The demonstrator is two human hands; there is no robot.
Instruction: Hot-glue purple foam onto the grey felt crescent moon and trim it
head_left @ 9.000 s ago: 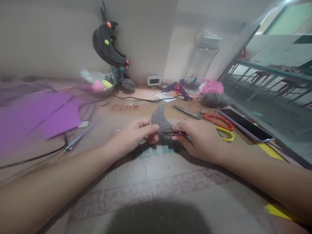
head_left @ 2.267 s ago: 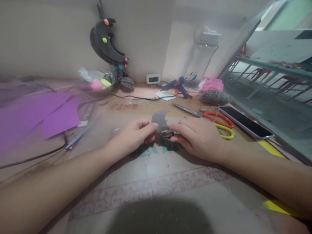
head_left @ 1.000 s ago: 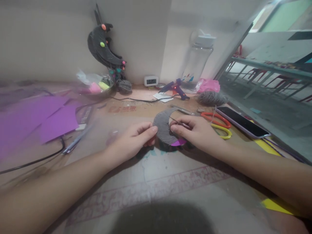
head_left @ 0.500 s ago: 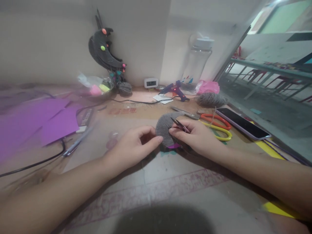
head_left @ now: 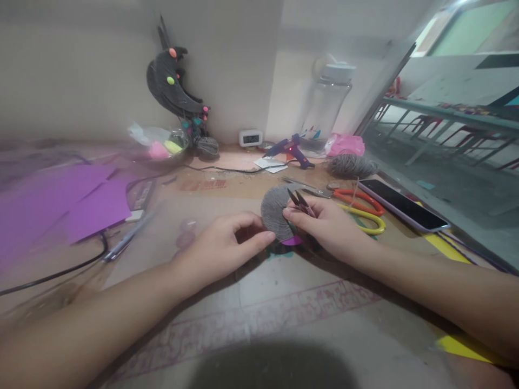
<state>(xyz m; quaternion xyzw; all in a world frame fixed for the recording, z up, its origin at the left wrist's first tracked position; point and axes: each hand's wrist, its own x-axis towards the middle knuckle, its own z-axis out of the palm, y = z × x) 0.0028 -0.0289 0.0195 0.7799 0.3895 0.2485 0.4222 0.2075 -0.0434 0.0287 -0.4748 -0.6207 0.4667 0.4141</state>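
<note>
A round piece wrapped in grey yarn (head_left: 274, 208), with a strip of purple (head_left: 292, 241) showing at its lower edge, is held upright just over the table. The thumb and fingers of my left hand (head_left: 239, 237) pinch its left edge. Against its right side is my right hand (head_left: 324, 219), closed round small dark thread snips (head_left: 299, 200). Their two pointed tips stick up apart in front of the yarn. The palm hides the rest of the snips, and I cannot tell whether those fingers also grip the piece.
Orange-and-yellow-handled scissors (head_left: 360, 202) and a phone (head_left: 405, 205) lie right of my hands. Behind stand a glue gun (head_left: 294, 150), yarn ball (head_left: 352, 165), clear bottle (head_left: 326, 108) and small clock (head_left: 250, 138). Purple sheets (head_left: 97, 200) and a pen (head_left: 125, 237) lie left.
The yarn-wrapped piece has turned slightly, with more of its face showing. The snips' tips have spread apart and tilted more upright. My left hand has shifted slightly right.
</note>
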